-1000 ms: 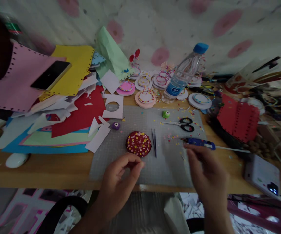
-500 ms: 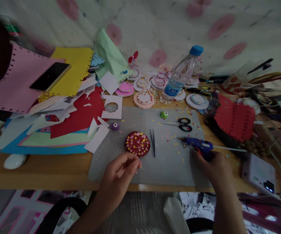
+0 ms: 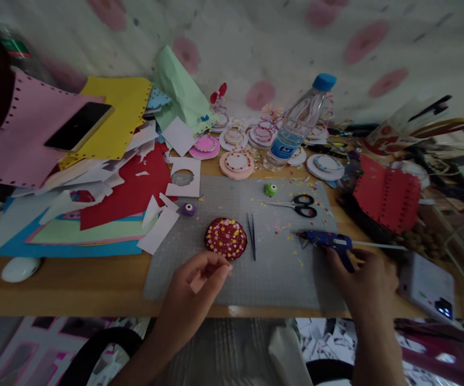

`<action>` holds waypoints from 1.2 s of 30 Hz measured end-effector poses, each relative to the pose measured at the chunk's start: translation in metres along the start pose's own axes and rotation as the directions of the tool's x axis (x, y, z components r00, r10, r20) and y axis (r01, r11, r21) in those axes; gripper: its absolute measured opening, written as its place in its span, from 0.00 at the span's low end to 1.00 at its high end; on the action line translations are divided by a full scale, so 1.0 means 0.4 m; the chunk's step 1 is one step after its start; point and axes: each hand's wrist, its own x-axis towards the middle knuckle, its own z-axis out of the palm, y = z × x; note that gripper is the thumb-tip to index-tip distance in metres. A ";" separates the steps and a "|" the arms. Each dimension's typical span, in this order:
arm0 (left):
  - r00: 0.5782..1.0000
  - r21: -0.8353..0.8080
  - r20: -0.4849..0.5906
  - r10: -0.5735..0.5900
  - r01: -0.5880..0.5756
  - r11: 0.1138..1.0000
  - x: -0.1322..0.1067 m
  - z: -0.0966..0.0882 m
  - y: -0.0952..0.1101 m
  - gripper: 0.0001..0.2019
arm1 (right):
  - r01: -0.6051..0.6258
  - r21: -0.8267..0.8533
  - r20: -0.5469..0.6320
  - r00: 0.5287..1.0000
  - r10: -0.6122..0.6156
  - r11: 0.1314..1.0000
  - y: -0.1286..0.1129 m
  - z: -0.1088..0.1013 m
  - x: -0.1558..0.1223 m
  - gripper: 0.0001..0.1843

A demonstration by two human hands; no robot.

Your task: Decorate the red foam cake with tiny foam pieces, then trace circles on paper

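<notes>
My left hand (image 3: 200, 284) is closed in a pinch on a tiny pink piece (image 3: 230, 267), just in front of a dark red oval (image 3: 226, 238) covered with small pink and yellow stars. Beside the oval lie metal tweezers (image 3: 252, 237). On the mat's right side rests a blue hot glue gun (image 3: 328, 239), its nozzle pointing left and a white glue stick (image 3: 379, 246) out of its back. My right hand (image 3: 364, 279) is at the gun's handle, with thumb and fingers apart on either side; some fingertips are hidden.
A grey cutting mat (image 3: 272, 284) carries black-handled scissors (image 3: 296, 205), a green punch (image 3: 270, 189) and a purple punch (image 3: 188, 209). A water bottle (image 3: 292, 134) stands among beaded discs at the back. Coloured paper (image 3: 131, 187) is piled left; a power bank (image 3: 428, 284) lies right.
My right hand has loosened from the glue gun's handle and shifted slightly right, its fingers spreading. The pink piece in my left fingertips shows more clearly.
</notes>
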 end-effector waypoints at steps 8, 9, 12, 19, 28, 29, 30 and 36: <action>0.999 -0.036 -0.035 -0.032 0.031 0.999 -0.008 0.009 0.011 0.09 | 0.288 0.438 0.237 0.877 -0.419 0.852 -0.258 0.029 -0.102 0.14; 0.998 -0.032 -0.052 -0.029 0.027 0.999 -0.010 0.007 0.012 0.09 | 0.286 0.453 0.275 0.856 -0.437 0.845 -0.278 0.045 -0.110 0.13; 0.995 -0.029 -0.096 -0.011 0.008 1.000 -0.017 -0.003 0.008 0.09 | 0.242 0.474 0.333 0.841 -0.427 0.847 -0.290 0.081 -0.117 0.09; 0.992 -0.106 -0.124 -0.014 0.001 0.994 -0.014 -0.001 -0.018 0.08 | 0.075 0.577 0.324 0.893 -0.311 0.813 -0.211 0.036 -0.122 0.06; 0.991 -0.200 -0.133 0.008 -0.035 0.979 -0.010 0.026 0.016 0.06 | -0.364 0.783 0.551 0.782 -0.291 0.505 -0.288 -0.114 -0.215 0.13; 0.990 -0.205 -0.142 0.022 -0.051 0.978 -0.012 0.026 0.020 0.06 | -0.350 0.783 0.539 0.794 -0.281 0.515 -0.298 -0.118 -0.214 0.13; 0.988 -0.207 -0.153 0.036 -0.068 0.976 -0.014 0.025 0.024 0.05 | -0.336 0.782 0.526 0.808 -0.266 0.525 -0.305 -0.121 -0.211 0.13; 0.975 -0.159 -0.187 0.124 -0.154 0.975 -0.022 0.022 0.035 0.05 | -0.082 0.868 0.289 0.886 -0.364 0.490 -0.312 -0.137 -0.179 0.06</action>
